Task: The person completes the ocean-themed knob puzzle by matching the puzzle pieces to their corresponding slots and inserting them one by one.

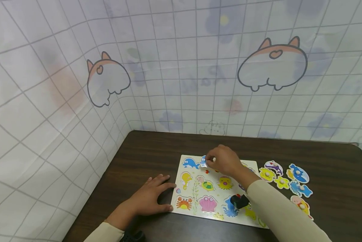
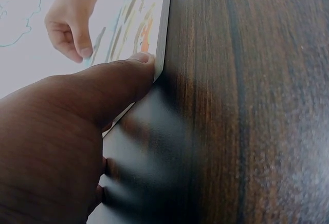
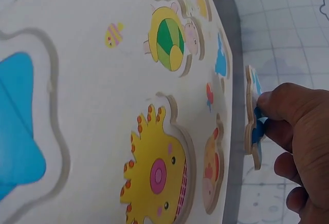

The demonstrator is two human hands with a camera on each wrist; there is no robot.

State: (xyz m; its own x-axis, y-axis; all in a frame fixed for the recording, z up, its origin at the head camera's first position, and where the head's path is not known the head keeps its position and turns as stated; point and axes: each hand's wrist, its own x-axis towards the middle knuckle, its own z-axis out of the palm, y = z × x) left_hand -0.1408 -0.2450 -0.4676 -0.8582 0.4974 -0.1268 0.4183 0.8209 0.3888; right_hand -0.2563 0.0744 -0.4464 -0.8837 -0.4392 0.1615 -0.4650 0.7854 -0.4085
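A white wooden puzzle board (image 1: 190, 191) with sea-animal pictures in cut-out recesses lies on the table. My right hand (image 1: 224, 161) is over the board's far edge and pinches a blue wooden puzzle piece (image 3: 254, 116) between thumb and fingers. In the right wrist view that piece stands on edge, clear of the board. Beside it in the head view is the whale recess (image 1: 190, 163). My left hand (image 1: 150, 196) rests on the table at the board's left side, fingers spread, its thumb (image 2: 123, 77) against the board's near left corner.
Right of the board lie several loose pieces: a purple dolphin (image 1: 274, 167), a yellow star (image 1: 282, 182), a blue whale (image 1: 299, 173), a blue piece (image 1: 301, 189) and one with a pink face (image 1: 301, 205). A patterned curtain (image 1: 184, 97) stands behind the dark table (image 1: 156, 148).
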